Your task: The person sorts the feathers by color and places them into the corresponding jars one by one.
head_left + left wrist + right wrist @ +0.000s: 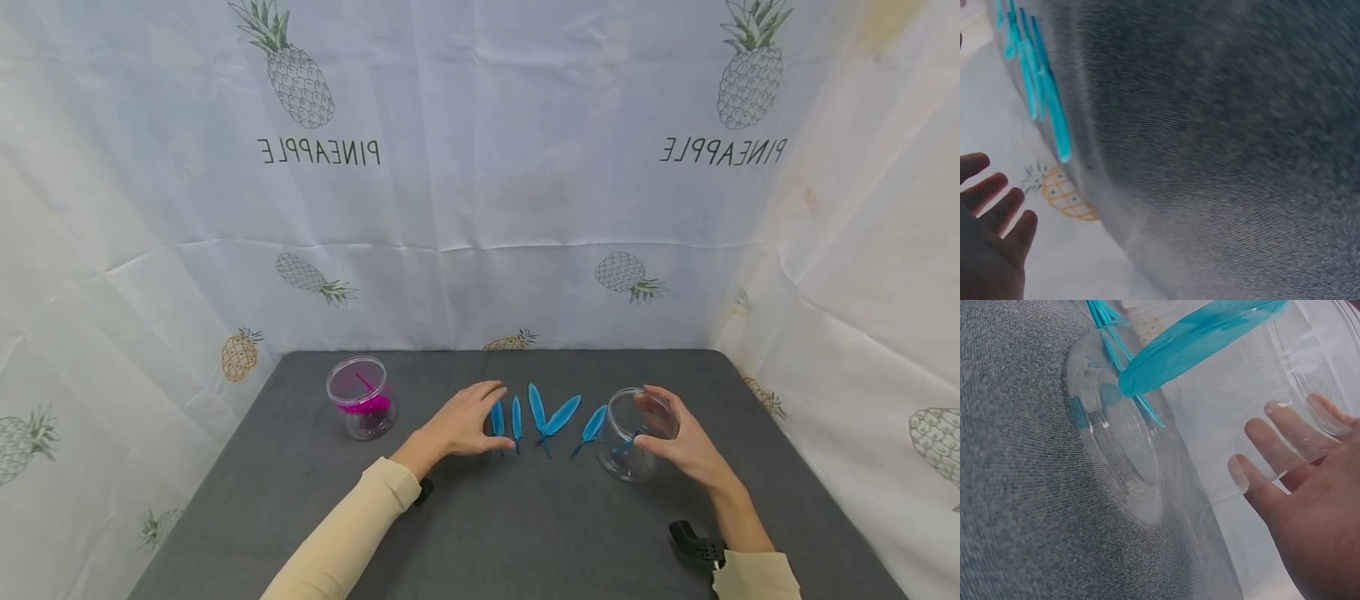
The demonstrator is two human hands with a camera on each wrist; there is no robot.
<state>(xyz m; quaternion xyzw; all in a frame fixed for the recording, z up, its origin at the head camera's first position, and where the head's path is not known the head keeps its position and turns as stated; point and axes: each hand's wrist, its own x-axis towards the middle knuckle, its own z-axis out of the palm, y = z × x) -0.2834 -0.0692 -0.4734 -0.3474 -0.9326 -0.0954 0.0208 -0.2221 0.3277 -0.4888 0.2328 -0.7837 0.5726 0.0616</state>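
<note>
My right hand (686, 446) holds a clear plastic jar (626, 471), thumb on the near side and fingers around the far side. In the right wrist view a blue feather (1204, 347) leans inside the jar, its tip up toward the rim. Several blue feathers (537, 407) lie in a row on the table between my hands. My left hand (465, 423) is over the leftmost feather (497, 415), partly covering it, thumb and fingers apart. Its fingers also look spread in the left wrist view, beyond the table edge there.
A second clear jar (367, 427) with magenta feathers (369, 405) inside stands at the back left of the dark grey table (510, 533). A white curtain (517, 183) with pineapple prints hangs behind the table and along both sides.
</note>
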